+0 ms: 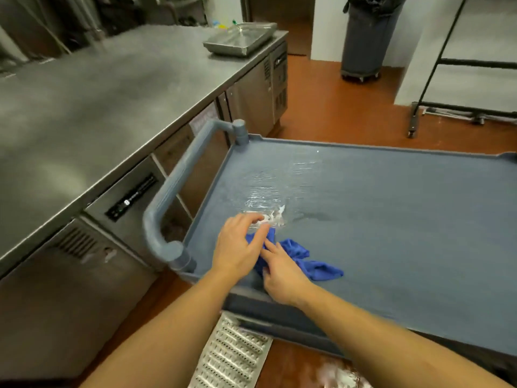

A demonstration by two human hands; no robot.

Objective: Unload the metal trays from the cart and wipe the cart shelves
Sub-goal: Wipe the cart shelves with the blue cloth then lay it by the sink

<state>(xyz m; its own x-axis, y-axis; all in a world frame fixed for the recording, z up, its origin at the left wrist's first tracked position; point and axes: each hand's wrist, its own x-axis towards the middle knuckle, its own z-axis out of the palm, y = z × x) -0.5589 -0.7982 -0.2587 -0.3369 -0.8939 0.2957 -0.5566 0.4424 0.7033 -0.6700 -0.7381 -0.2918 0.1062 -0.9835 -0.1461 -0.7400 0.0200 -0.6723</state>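
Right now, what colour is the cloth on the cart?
The cloth is bright blue; head view shows it.

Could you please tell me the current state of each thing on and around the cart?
Metal trays: off the cart, on the steel counter.
Cart top shelf: no trays on it, wet streaks near the handle.
Blue cloth: crumpled on the top shelf.
Left hand: open, resting on the cloth.
Right hand: open, fingers on the cloth.
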